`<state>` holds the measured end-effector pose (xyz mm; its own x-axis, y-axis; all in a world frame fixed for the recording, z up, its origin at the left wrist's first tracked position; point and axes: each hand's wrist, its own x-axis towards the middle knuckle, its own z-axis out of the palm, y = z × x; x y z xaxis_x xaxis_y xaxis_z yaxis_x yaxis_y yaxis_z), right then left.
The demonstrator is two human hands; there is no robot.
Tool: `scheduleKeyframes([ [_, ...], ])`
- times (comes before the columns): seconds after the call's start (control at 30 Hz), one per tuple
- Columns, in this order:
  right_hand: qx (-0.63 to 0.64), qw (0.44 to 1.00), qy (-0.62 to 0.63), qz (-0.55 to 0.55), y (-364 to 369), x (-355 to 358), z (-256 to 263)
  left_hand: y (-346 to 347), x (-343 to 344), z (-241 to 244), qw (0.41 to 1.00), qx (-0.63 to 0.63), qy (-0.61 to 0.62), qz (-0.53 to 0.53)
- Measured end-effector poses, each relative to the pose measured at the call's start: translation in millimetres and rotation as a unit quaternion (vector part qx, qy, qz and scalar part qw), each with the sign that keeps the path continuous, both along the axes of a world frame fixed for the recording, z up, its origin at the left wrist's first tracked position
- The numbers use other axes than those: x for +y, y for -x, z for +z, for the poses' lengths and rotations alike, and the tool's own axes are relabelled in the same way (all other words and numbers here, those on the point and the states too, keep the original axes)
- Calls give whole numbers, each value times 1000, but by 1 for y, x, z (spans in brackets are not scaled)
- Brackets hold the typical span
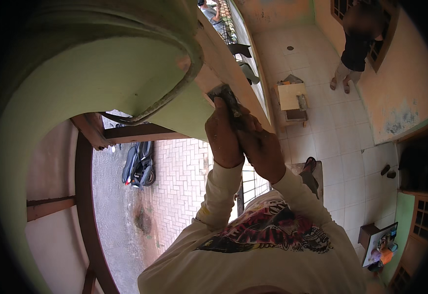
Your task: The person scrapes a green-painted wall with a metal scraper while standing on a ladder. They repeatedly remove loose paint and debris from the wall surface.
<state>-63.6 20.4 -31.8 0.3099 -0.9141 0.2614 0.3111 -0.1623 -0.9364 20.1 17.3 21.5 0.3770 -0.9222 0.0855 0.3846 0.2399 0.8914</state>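
Both my hands are raised together in front of me, gripping a dark, worn scraper [231, 98]. Its flat end lies against the peach-painted face of a beam [217, 62], near the edge of a green-painted surface [177, 114]. My left hand [223, 137] has its thumb pressed along the tool. My right hand [263, 145] wraps the tool from the other side, touching the left, and its fingers partly hide the handle.
My sandalled foot [309, 167] is on a raised support high over the tiled floor [331, 147]. Below stands a small wooden bench [291, 96] with a tool on it. Another person [355, 51] stands by a window. Outside is a parked motorcycle [138, 165]; a cluttered table [377, 246] is lower right.
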Motion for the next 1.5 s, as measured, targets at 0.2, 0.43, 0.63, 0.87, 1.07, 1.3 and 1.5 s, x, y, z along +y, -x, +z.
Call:
scheduleKeyframes([
  [0.2,-15,999,48,3,-6,-10,0,0,-4,12,999,-7,27,18],
  [0.43,4,1000,16,-4,-6,2,6,-3,2,3,999,-54,6,6],
  [0.63,34,999,-24,14,-6,1,8,-5,4,4,999,-38,-14,11],
  [0.87,49,998,-36,32,-2,-2,22,-5,-1,19,999,-28,26,-5],
  [1.07,12,999,31,11,-8,-7,21,-6,-5,24,999,-17,36,20],
  [1.3,-35,998,43,-41,-16,4,6,-5,3,14,999,-33,-8,19],
  [1.5,9,999,-50,4,-3,11,17,-1,4,21,1000,-5,-15,-3],
])
